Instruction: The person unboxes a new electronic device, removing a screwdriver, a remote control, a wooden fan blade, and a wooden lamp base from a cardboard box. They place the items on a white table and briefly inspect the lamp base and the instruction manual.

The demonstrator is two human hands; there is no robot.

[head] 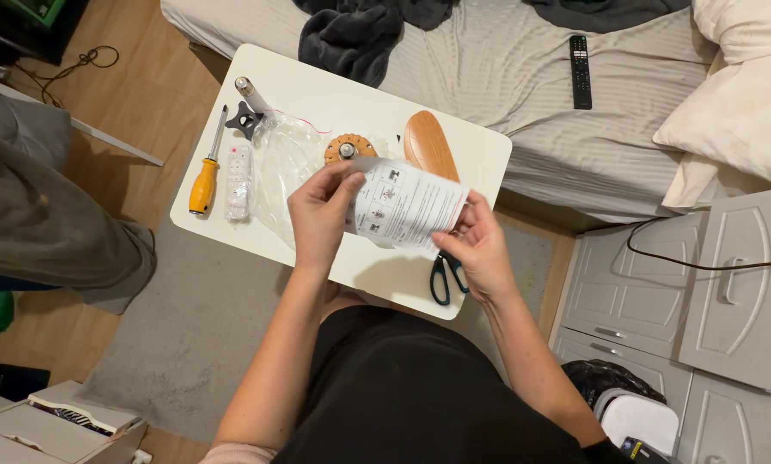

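I see left hand [318,215] and right hand [476,245] pinching instruction sheet [405,206] by opposite edges above bench [317,94]. Risk: thin paper tears under pull, or elbow knocks scissors [444,273] off edge.

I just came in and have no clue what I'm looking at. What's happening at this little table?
A person holds a printed instruction sheet up over a small white table, left hand at its top corner, right hand at its lower edge. On the table lie a yellow-handled screwdriver, a clear plastic bag, a round wooden part, an oval wooden piece and scissors.
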